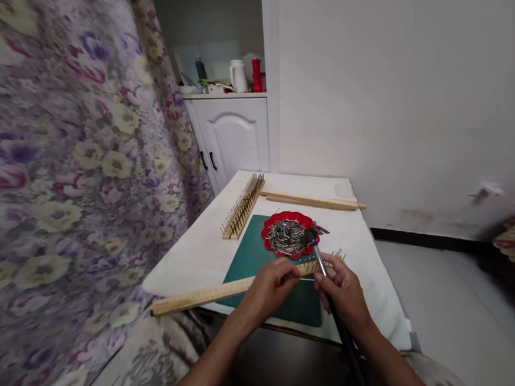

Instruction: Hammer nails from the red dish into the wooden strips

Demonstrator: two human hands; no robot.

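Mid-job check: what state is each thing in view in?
Red dish: filled with loose nails.
Wooden strip: nails standing toward the right end, none toward the left.
Hammer: held in right hand, head uppermost.
Left hand: fingers curled at the strip; grip unclear.
Nail-studded board: nails upright.
Green mat: flat, partly covered.
Cabinet doors: shut.
White jug: upright.

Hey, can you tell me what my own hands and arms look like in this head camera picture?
Your left hand and right hand are both ungloved. The forearms are bare as far as they show, with no sleeves, watch or bracelet visible. Fine details, such as fingernails, are too small to tell.
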